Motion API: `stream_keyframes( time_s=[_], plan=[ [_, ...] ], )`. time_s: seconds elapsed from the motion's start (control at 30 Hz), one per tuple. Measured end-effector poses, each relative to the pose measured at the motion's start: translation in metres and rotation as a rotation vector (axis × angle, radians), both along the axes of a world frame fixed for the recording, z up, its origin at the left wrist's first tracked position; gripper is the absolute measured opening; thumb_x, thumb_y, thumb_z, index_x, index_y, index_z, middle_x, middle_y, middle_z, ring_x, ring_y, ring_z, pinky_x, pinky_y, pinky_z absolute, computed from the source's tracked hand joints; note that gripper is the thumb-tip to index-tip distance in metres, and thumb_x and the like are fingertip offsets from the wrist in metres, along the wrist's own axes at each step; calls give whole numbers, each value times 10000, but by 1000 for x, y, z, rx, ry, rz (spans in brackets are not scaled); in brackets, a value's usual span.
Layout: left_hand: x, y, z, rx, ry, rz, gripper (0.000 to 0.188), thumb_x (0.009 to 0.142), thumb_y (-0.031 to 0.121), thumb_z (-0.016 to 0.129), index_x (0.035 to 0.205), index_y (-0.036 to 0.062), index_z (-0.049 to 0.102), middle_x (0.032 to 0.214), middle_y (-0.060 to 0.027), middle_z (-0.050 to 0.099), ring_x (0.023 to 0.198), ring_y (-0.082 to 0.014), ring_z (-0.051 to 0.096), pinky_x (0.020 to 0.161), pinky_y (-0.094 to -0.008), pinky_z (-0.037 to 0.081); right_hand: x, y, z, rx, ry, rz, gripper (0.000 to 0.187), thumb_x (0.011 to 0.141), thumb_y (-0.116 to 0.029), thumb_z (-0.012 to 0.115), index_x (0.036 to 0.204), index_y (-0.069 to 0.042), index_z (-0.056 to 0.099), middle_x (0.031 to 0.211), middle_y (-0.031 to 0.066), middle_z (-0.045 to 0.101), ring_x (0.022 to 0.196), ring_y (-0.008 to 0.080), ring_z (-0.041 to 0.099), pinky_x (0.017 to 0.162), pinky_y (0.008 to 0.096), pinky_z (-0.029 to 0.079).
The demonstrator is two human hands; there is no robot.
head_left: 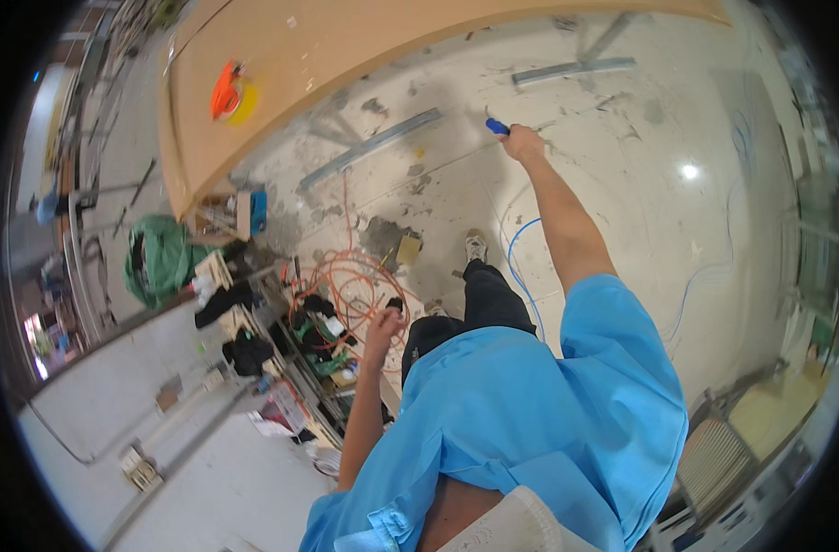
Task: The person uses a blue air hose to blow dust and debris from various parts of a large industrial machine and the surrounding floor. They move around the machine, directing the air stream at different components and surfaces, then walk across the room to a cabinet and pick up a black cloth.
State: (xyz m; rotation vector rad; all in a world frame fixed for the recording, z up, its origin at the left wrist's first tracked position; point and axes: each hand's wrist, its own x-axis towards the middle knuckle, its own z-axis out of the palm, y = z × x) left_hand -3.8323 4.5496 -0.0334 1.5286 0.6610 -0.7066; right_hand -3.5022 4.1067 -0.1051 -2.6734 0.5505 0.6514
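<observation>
My right hand (522, 144) reaches out ahead on the right. Its fingers are wrapped round a blue air blow gun (498, 127) with a thin tip pointing away from me. A blue hose (513, 248) curves up from beside my leg and passes out of sight behind the right forearm. Lower down at the left, my left hand (383, 333) is held near my thigh with its fingers curled. Something small and dark shows at its fingertips; what it is I cannot make out. Beyond this hand lies a coiled orange hose (350, 285) on the floor.
A large brown board (346, 46) spans the far side, with an orange tape dispenser (226, 92) and yellow tape on it. Metal support bars (369, 149) lie below. A cluttered shelf (295, 386) and a green bag (157, 262) stand left. The tiled floor (640, 184) is stained.
</observation>
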Motion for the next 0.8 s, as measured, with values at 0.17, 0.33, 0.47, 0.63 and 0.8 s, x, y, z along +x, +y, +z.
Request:
stream_keyframes(
  time_s=[0.17, 0.33, 0.47, 0.63, 0.8],
  plan=[
    [0, -6, -26, 13, 216, 8, 291, 985, 253, 613, 1163, 23, 626, 973, -73, 684, 851, -142, 666, 767, -284, 544, -48, -75, -8, -8, 91, -118, 452, 906, -459, 650, 1159, -86, 687, 1155, 137, 703, 1127, 327, 653, 946, 446, 523],
    [56, 51, -48, 39, 424, 130, 220, 990, 191, 579, 1037, -17, 632, 800, -94, 662, 604, -136, 636, 504, -227, 499, -99, -157, -11, -80, 177, -284, 440, 900, -484, 653, 1124, -106, 693, 1155, 145, 699, 1119, 336, 649, 929, 463, 522],
    [139, 72, -67, 148, 418, 146, 251, 984, 164, 560, 1089, -63, 577, 755, -105, 633, 516, -138, 555, 431, -218, 425, -110, -198, 2, -171, 65, -264, 412, 903, -475, 650, 1095, -114, 699, 1134, 145, 701, 1095, 343, 647, 901, 470, 524],
    [296, 21, -97, -49, 265, -21, 244, 965, 199, 592, 1102, -3, 586, 828, -106, 651, 652, -158, 614, 560, -238, 481, -103, -224, 21, -140, -59, -422, 422, 901, -474, 643, 1063, -89, 703, 1062, 172, 707, 1033, 349, 664, 878, 491, 518],
    [426, -107, -97, 49, 118, -289, 298, 960, 247, 598, 1158, 25, 574, 965, -111, 662, 820, -202, 650, 702, -293, 525, -189, -212, -21, 187, 71, -575, 557, 920, -550, 555, 1042, -36, 732, 1065, 212, 705, 1015, 392, 667, 871, 489, 526]
  ],
)
